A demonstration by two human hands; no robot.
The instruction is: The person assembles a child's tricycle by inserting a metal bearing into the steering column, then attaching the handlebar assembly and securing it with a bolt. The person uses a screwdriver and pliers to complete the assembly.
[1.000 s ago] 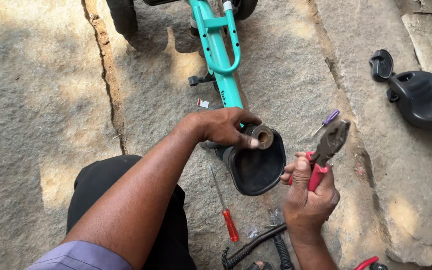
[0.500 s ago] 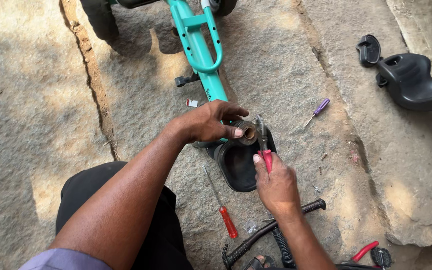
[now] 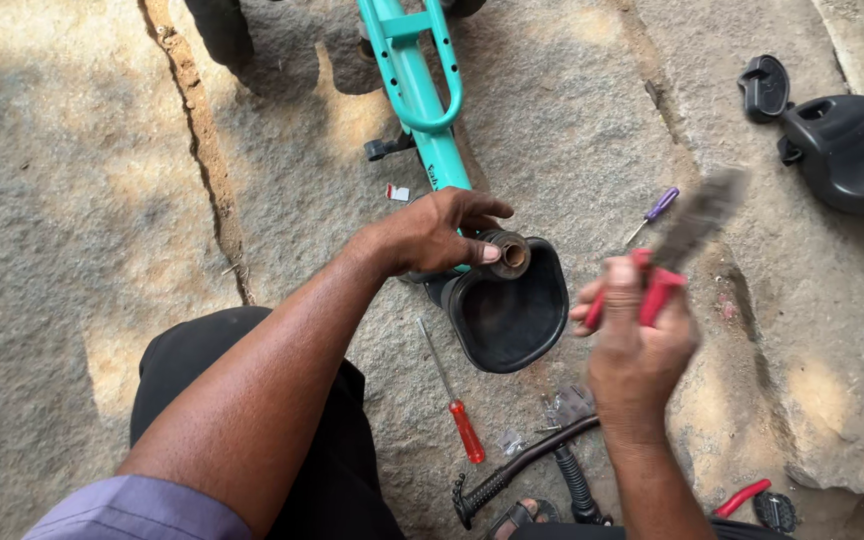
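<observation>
My left hand (image 3: 434, 232) grips the end of a teal bicycle frame (image 3: 414, 80), with the thumb against a round brown metal tube opening (image 3: 510, 254). A black plastic cup-shaped part (image 3: 512, 318) sits just below that opening. My right hand (image 3: 637, 345) is raised to the right of it and holds red-handled pliers (image 3: 674, 245), which are blurred, jaws pointing up and right.
A red-handled screwdriver (image 3: 455, 410) lies on the stone ground by my knee. A small purple screwdriver (image 3: 655, 212) lies further right. A black seat part (image 3: 837, 140) rests at the upper right. A black handlebar (image 3: 527, 465) and another red-handled tool (image 3: 742, 497) lie near the bottom.
My right hand pressed the pliers against the tube opening half a second ago, then swung back out to the right and up. My left hand stayed on the frame end.
</observation>
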